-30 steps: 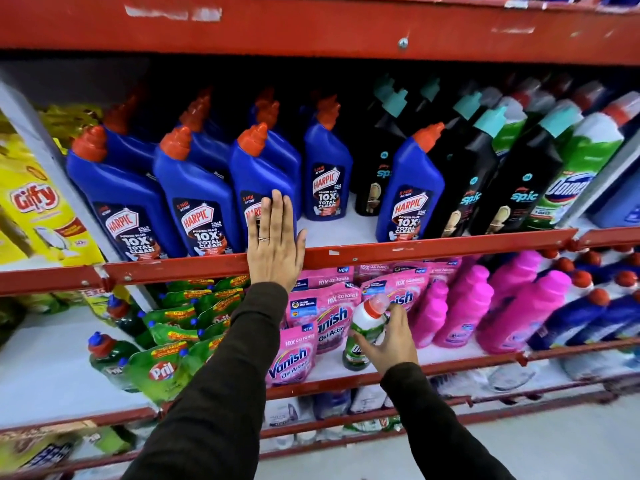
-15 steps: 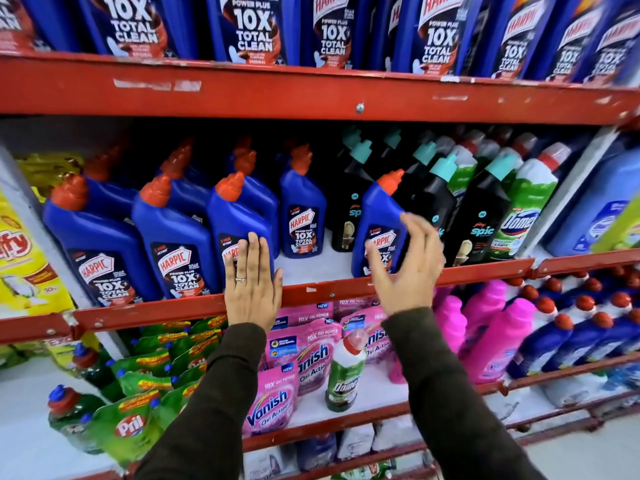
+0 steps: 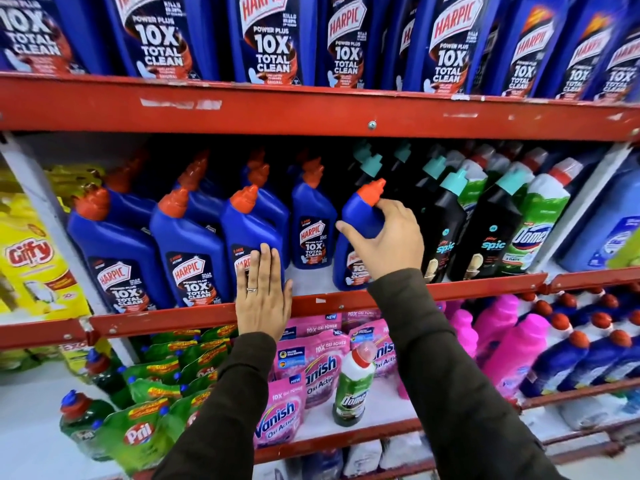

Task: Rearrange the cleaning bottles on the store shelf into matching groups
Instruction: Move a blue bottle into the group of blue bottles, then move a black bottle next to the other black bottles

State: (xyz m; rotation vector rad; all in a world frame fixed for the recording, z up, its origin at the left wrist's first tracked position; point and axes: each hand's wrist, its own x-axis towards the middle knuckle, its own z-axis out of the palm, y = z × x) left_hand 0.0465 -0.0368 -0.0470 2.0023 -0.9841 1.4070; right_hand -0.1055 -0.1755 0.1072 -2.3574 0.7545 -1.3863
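On the middle shelf a blue Harpic bottle [image 3: 360, 216] with an orange cap stands at the front, right beside the black Spic bottles [image 3: 446, 230]. My right hand [image 3: 384, 244] is wrapped around its shoulder. My left hand [image 3: 264, 296] lies flat, fingers together, against the red shelf rail [image 3: 450, 289] and the front of another Harpic bottle [image 3: 249, 233]. More blue Harpic bottles [image 3: 117, 247] fill the shelf's left part. A green and white Domex bottle [image 3: 353, 386] stands alone among pink Vanish pouches [image 3: 280, 407] on the shelf below.
Green Domex bottles [image 3: 540, 220] stand right of the Spic ones. Large Harpic bottles [image 3: 270, 39] line the top shelf. Below are green Pril pouches [image 3: 138, 434], pink bottles [image 3: 516, 348] and blue bottles [image 3: 581, 358]. Yellow Giffy packs [image 3: 31, 258] sit at far left.
My right hand let go of the Domex bottle on the lower shelf, rose to the middle shelf and closed on the blue Harpic bottle. The view tilted upward.
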